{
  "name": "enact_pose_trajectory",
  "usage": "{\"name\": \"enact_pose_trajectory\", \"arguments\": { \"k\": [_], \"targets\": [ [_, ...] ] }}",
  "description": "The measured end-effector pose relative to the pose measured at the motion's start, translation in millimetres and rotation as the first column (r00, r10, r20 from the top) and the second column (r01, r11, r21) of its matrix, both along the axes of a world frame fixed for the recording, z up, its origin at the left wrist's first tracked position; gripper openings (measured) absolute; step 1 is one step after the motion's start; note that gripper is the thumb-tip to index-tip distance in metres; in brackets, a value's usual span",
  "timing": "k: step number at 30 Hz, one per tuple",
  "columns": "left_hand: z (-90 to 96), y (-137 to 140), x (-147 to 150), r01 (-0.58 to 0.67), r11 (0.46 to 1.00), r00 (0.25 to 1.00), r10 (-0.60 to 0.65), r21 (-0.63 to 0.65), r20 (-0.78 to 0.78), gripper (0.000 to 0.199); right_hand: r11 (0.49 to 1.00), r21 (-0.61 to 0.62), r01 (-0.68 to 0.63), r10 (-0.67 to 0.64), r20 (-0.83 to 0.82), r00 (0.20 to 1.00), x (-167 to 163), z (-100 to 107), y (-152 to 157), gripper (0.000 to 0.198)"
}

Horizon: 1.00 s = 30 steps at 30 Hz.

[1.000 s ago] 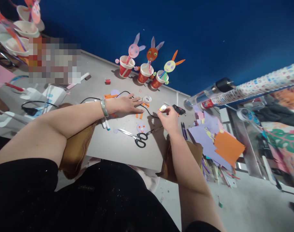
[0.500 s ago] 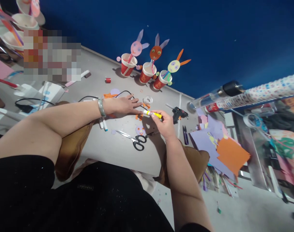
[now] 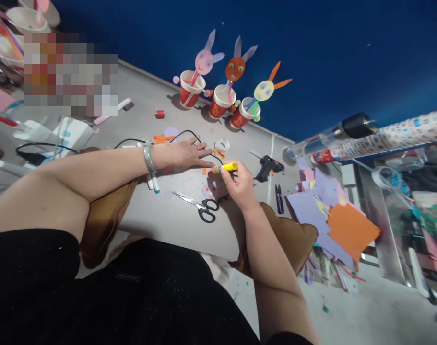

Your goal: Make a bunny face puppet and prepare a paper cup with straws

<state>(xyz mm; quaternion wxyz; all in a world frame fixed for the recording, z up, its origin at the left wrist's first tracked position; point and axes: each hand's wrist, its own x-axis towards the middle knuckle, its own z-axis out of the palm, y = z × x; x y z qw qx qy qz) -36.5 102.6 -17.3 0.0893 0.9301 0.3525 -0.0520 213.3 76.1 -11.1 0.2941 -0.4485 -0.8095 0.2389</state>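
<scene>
My right hand (image 3: pixel 240 184) grips a small yellow glue stick (image 3: pixel 228 167), its other end tilted down toward the orange paper scraps (image 3: pixel 206 170). Palm down with fingers spread, my left hand (image 3: pixel 187 154) lies over the table beside those scraps. Between the hands and my body are a purple paper face with orange bits (image 3: pixel 210 191) and black-handled scissors (image 3: pixel 198 206) with their blades slightly apart. A roll of clear tape (image 3: pixel 222 144) sits just beyond my fingers. White markers (image 3: pixel 153 182) lie under my left wrist.
Three red paper cups (image 3: pixel 190 90) with paper rabbit figures stand along the blue wall (image 3: pixel 312 57). A black glue gun (image 3: pixel 268 167) and thread snips (image 3: pixel 279 199) lie right, near coloured paper sheets (image 3: pixel 353 230). A black cable (image 3: pixel 132 141) runs behind my left hand.
My right hand has turned the glue stick, so its yellow end now points up and right and its white end is lowered toward the scraps. My left hand stays nearly still.
</scene>
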Motion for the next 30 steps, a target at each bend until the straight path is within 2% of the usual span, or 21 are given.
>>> {"name": "enact_pose_trajectory", "arguments": {
  "k": [5,9,13,16,24,30],
  "targets": [
    [-0.6,-2.1,1.9,-0.021,0.999,1.0,0.021,0.031,0.014,0.073,0.982,0.136,-0.128,0.097,0.211,0.973,-4.2,-7.1,1.0,0.021],
    [1.6,-5.4,1.9,-0.011,0.997,0.999,0.013,0.081,-0.029,0.075,0.965,0.202,-0.164,0.109,0.259,0.96,-6.2,-16.2,5.4,0.022],
    [2.4,-6.9,1.9,-0.017,0.994,1.0,0.018,0.109,-0.005,0.066,0.951,0.242,-0.192,0.119,0.286,0.951,-6.7,-23.4,8.6,0.025],
    [2.8,-9.3,2.9,-0.052,0.993,0.998,0.05,0.109,0.022,0.065,0.947,0.249,-0.203,0.13,0.28,0.951,-7.7,-25.7,9.4,0.026],
    [10.9,-18.2,8.8,-0.048,0.983,0.992,0.067,0.176,-0.103,0.066,0.958,0.184,-0.22,0.167,0.265,0.95,-11.4,-21.0,7.6,0.025],
    [2.2,-16.1,6.6,-0.031,0.974,0.994,0.053,0.226,-0.095,0.068,0.971,0.13,-0.199,0.175,0.178,0.968,-9.6,-15.3,1.4,0.019]
  ]
}}
